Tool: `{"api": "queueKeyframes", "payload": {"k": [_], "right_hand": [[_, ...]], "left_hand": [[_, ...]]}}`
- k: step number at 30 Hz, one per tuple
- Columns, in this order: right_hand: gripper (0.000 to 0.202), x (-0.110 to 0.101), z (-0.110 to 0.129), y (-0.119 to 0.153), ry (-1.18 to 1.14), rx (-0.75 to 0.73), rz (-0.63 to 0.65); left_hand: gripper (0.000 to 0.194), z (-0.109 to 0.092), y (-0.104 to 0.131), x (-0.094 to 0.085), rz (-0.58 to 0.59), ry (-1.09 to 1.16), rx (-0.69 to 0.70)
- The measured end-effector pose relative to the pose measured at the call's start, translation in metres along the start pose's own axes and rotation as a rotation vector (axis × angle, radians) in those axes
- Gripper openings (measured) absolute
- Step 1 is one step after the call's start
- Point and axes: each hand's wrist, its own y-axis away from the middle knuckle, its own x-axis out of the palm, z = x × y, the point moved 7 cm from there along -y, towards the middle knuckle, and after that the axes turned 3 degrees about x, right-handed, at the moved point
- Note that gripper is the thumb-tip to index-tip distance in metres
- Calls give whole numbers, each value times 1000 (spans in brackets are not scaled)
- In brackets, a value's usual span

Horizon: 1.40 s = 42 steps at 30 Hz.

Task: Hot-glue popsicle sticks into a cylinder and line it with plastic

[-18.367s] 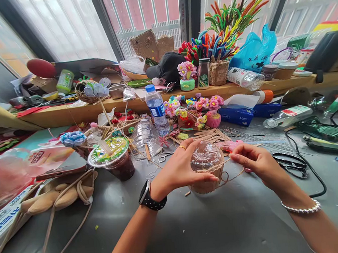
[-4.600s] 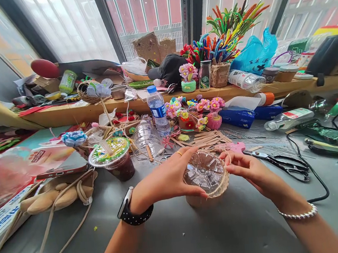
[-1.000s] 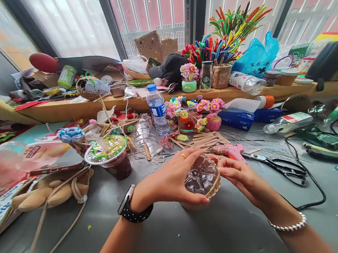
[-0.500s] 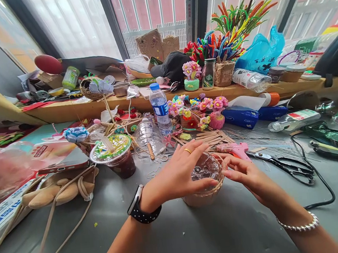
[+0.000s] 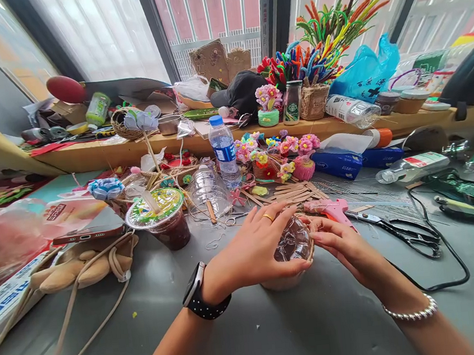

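Note:
A clear plastic bottle base [image 5: 295, 238] stands on the grey table, its lobed bottom facing up and a brown braided cord around its edge. My left hand [image 5: 257, 249] spans it from the left, thumb at the near side and fingers over the far side. At the right edge, my right hand [image 5: 341, 245] has its fingertips closed on the cord. What lies between those fingertips is mostly hidden. Just behind the right hand lies a pink glue gun [image 5: 331, 210].
Black-handled scissors [image 5: 408, 233] and a black cable [image 5: 447, 240] lie to the right. A lidded drink cup [image 5: 170, 229] stands left, near a phone [image 5: 88, 234]. Behind are a water bottle [image 5: 225, 155], cardboard strips [image 5: 300, 192] and blue tissue packs [image 5: 337, 162].
The bottle base has tilted and shifted slightly right under my left hand. My right hand has moved a little left along the edge, its fingers drawn closer together.

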Motion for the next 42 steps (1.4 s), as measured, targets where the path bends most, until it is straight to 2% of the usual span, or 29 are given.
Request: {"api": "queueKeyframes", "payload": {"k": [11, 17, 24, 27, 32, 34, 36, 39, 42], "right_hand": [[17, 2, -3, -2, -133, -31, -95], [25, 3, 0, -1, -117, -36, -144], [34, 8, -3, -3, -147, -34, -116], [31, 11, -4, -3, -135, -32, -68], [30, 7, -2, -2, -2, -76, -84], [30, 5, -1, -2, 63, -102, -101], [32, 5, 0, -2, 107, -117, -107], [33, 6, 1, -1, 140, -136, -98], [32, 6, 2, -1, 161, -154, -112]], "left_hand": [[64, 1, -2, 2, 15, -29, 7], [65, -1, -4, -1, -9, 44, 92], [67, -10, -2, -8, 7, 141, 228], [67, -11, 0, -10, 3, 125, 226], [68, -6, 4, -5, 19, 6, 72], [75, -3, 9, -3, 21, -54, -75], [86, 0, 15, -1, 37, -112, -279], [88, 2, 26, 5, 140, -133, -522], [85, 1, 27, 3, 158, -122, -556]]}}
